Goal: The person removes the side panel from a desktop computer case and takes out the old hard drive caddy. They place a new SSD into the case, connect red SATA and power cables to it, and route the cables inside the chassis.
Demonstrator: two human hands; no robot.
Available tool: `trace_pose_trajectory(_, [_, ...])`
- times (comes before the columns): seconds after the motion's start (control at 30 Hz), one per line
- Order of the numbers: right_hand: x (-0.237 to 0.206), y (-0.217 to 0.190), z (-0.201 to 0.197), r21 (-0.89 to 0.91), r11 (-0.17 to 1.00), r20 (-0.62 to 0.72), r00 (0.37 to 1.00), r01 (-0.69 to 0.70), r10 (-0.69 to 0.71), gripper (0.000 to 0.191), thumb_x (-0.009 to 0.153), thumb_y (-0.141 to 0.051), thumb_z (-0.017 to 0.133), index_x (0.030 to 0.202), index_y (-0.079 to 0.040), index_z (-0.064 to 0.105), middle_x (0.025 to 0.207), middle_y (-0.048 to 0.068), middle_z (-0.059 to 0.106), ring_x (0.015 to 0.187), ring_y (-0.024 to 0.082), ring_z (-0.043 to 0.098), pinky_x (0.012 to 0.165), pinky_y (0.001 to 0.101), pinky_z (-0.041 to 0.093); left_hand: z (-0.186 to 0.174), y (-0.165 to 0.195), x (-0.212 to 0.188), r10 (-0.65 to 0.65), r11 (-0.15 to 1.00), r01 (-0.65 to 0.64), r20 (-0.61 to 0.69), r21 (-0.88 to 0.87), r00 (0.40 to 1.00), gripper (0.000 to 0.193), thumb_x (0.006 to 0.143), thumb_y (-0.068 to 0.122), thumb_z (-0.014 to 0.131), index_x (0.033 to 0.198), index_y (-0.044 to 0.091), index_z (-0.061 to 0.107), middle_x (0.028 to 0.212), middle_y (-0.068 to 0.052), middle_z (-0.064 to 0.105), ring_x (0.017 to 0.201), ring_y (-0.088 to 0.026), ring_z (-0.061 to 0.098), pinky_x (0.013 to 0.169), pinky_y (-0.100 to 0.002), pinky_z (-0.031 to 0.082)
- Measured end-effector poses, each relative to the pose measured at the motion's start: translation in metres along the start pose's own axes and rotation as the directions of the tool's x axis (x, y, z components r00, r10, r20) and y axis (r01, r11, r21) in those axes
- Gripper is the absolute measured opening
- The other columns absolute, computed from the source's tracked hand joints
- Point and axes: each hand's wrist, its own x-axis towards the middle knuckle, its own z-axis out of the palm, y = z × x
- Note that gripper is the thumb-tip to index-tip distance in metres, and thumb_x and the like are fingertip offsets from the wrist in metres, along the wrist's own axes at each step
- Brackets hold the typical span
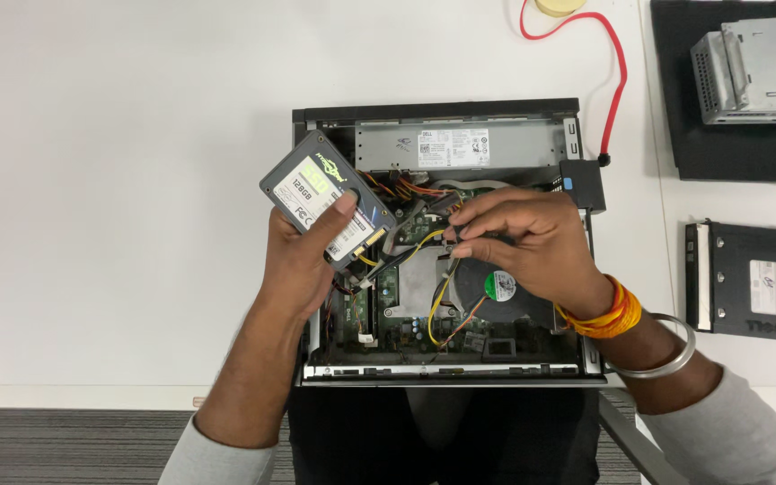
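Observation:
My left hand (303,260) holds a flat grey solid-state drive (325,199) with a white label, tilted above the left side of an open desktop computer case (442,115). My right hand (523,242) pinches a black cable connector (454,235) with yellow and black wires, close to the drive's connector edge. Below the hands lie the motherboard (388,310), a metal heatsink (424,280) and a round black fan (496,287). The silver power supply (455,148) fills the case's far end.
The case rests on a white table (119,180). A red data cable (617,81) curves from the case's right corner to the table's far edge. At the right are a metal drive cage (756,67) on a black mat and a black optical drive (752,278).

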Motion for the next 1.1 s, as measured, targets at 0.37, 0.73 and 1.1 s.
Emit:
trace_pose_trajectory(0.37, [0.013, -0.005, -0.002, 0.182, 0.969, -0.006, 0.985, -0.167, 0.171, 0.022, 0.101, 0.01, 0.055, 0.119, 0.003, 0.065, 0.126, 0.019, 0.073, 0.125, 0.026, 0.071, 0.104, 0.0375, 0.062, -0.004, 0.004, 0.015, -0.057, 0.992, 0.056, -0.002, -0.114, 0.998, 0.018, 0.1, 0.012, 0.07, 0.115, 0.003, 0.07, 0.106, -0.008, 0.075, 0.095, -0.015, 0.074, 0.084, -0.033, 0.063])
trace_pose_trajectory(0.73, [0.01, 0.014, 0.003, 0.16, 0.967, -0.095, 0.972, -0.199, 0.215, 0.02, 0.108, -0.008, 0.056, 0.095, 0.002, 0.067, 0.11, 0.015, 0.076, 0.1, 0.019, 0.077, 0.089, 0.0333, 0.066, -0.002, 0.0, 0.01, -0.011, 0.998, 0.008, 0.048, 0.067, 0.999, 0.021, 0.095, 0.011, 0.076, 0.114, 0.003, 0.07, 0.103, -0.009, 0.077, 0.092, -0.015, 0.075, 0.082, -0.033, 0.064])
trace_pose_trajectory(1.1, [0.041, -0.022, 0.036, -0.381, 0.921, 0.068, 0.991, -0.077, 0.111, 0.047, 0.07, -0.023, 0.095, 0.102, 0.002, 0.07, 0.108, 0.009, 0.062, 0.089, 0.017, 0.067, 0.077, 0.0275, 0.058, 0.008, -0.001, 0.012, -0.026, 0.946, 0.001, 0.073, 0.325, 0.997, 0.02, 0.092, 0.012, 0.079, 0.109, 0.003, 0.073, 0.099, -0.008, 0.079, 0.087, -0.012, 0.075, 0.076, -0.029, 0.064])
